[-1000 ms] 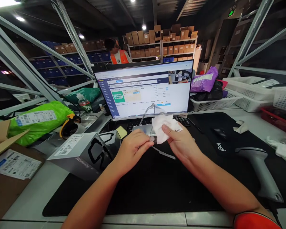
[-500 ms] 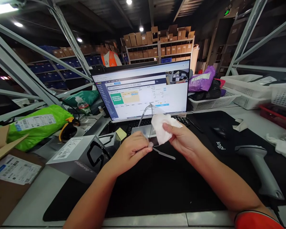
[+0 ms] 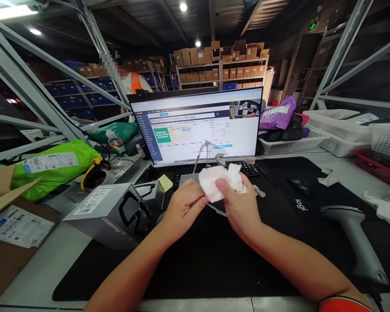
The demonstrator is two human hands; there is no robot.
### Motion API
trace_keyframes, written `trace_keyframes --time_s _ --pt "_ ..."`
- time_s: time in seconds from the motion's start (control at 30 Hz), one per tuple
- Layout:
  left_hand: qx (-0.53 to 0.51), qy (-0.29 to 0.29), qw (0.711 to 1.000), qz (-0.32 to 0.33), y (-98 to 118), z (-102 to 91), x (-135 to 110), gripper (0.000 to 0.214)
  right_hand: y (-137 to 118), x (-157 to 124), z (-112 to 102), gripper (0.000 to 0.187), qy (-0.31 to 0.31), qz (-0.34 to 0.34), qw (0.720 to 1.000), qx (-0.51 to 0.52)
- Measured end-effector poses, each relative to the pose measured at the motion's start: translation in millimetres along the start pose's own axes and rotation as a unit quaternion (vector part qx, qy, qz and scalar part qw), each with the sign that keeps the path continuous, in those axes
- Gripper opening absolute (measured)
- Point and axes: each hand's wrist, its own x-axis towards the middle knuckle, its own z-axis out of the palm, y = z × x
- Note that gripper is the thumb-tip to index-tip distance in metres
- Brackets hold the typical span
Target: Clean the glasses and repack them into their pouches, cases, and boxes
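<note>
My left hand [image 3: 182, 207] pinches a pair of glasses [image 3: 205, 151] with a clear, thin frame, held above the black desk mat [image 3: 214, 255] in front of the monitor [image 3: 198, 125]. Its arms stick up and out past my fingers. My right hand [image 3: 238, 203] is closed on a crumpled white cloth [image 3: 216, 182] and presses it against the glasses right beside my left fingers. A grey glasses box [image 3: 107, 212] lies just left of my left hand.
A grey barcode scanner [image 3: 354, 234] lies on the mat at the right, a black mouse [image 3: 299, 184] behind it. White baskets [image 3: 338, 130] stand at the back right, green parcels [image 3: 52, 167] and a cardboard box [image 3: 6, 234] at the left. A person in an orange vest [image 3: 136, 82] stands behind the monitor.
My right hand with the cloth has slid left, now covering the glasses where my left fingers hold them. The person behind the monitor has moved left.
</note>
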Motion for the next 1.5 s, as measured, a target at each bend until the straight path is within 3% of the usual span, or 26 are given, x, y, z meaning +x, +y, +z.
trace_keyframes --time_s 0.1,0.2,0.37,0.5,0.67,0.83,0.9,0.97,1.03,1.1,1.37,1.5 --pt "-0.007 0.028 0.999 -0.037 -2 3.6 -3 0.028 11 -10 0 0.029 -0.02 -0.03 0.996 -0.081" --pt "-0.022 0.026 0.998 -0.06 -7 2.3 -4 0.027 7 -8 1 0.031 -0.036 0.002 0.996 -0.084" --pt "-0.012 -0.034 0.999 0.034 -10 -11.1 2 0.03 -21 14 0 0.046 -0.053 0.166 0.983 0.048" --pt "-0.009 -0.089 0.994 0.067 -10 -24.8 7 0.032 -36 32 -5 0.048 -0.073 0.197 0.975 0.074" --pt "-0.032 -0.101 0.991 0.083 -16 -28.8 8 0.031 -37 34 -8 0.046 -0.077 0.151 0.984 0.053" --pt "-0.005 -0.084 0.996 0.009 -23 -22.2 6 0.031 -39 26 -12 0.038 -0.057 -0.006 0.995 -0.087" --pt "-0.003 -0.052 0.998 -0.035 -27 -19.5 4 0.041 -38 23 -15 0.031 -0.051 -0.098 0.97 -0.214" --pt "-0.038 0.0 0.996 -0.077 -30 -16.9 1 0.06 -35 20 -18 0.031 -0.059 -0.224 0.916 -0.328" --pt "-0.107 0.066 0.985 -0.114 -28 -13.6 -3 0.066 -31 16 -20 0.038 -0.097 -0.337 0.855 -0.382" --pt "-0.17 0.122 0.968 -0.14 -21 -9.5 -5 0.063 -26 13 -20 0.041 -0.144 -0.402 0.813 -0.397" --pt "-0.225 0.18 0.938 -0.19 11 13.6 -5 0.047 -8 1 -17 0.03 -0.25 -0.469 0.717 -0.45" --pt "-0.259 0.221 0.92 -0.194 7 20.6 -5 0.042 -4 -5 -17 0.027 -0.309 -0.438 0.706 -0.463"
